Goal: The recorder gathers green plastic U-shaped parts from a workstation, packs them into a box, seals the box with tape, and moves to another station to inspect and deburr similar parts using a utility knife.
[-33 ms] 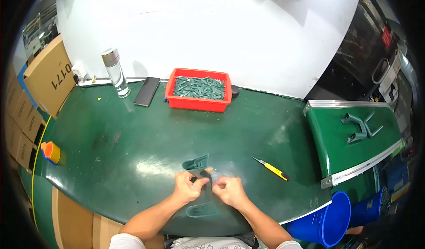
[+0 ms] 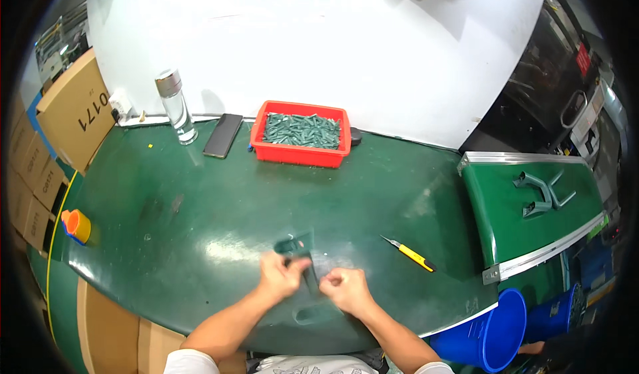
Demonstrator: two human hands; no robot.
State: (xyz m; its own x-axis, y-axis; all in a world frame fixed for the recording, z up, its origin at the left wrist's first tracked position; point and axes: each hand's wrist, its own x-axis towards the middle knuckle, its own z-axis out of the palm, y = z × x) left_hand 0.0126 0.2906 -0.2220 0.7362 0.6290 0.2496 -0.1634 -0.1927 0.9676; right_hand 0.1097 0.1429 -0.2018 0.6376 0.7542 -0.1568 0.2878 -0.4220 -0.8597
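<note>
My left hand (image 2: 280,275) is closed round the middle of a dark green moulded plastic part (image 2: 293,244). One end of the part sticks out beyond my fingers. Its other end shows below, between my forearms, blurred by motion against the green table. My right hand (image 2: 344,286) is closed in a pinch just to the right of the part's edge. What its fingertips grip, if anything, is too small to tell. A yellow utility knife (image 2: 414,254) lies on the table to the right of my hands, its blade pointing to the far left.
A red bin (image 2: 299,156) of small green pieces stands at the back, beside a phone (image 2: 223,135) and a glass bottle (image 2: 177,111). An orange container (image 2: 78,227) sits far left. Right is a conveyor belt (image 2: 499,201) bearing green parts (image 2: 546,191), above a blue bucket (image 2: 486,334).
The green plastic part has tilted in my left hand, its near end swinging slightly right and blurring. My right hand has hardly moved.
</note>
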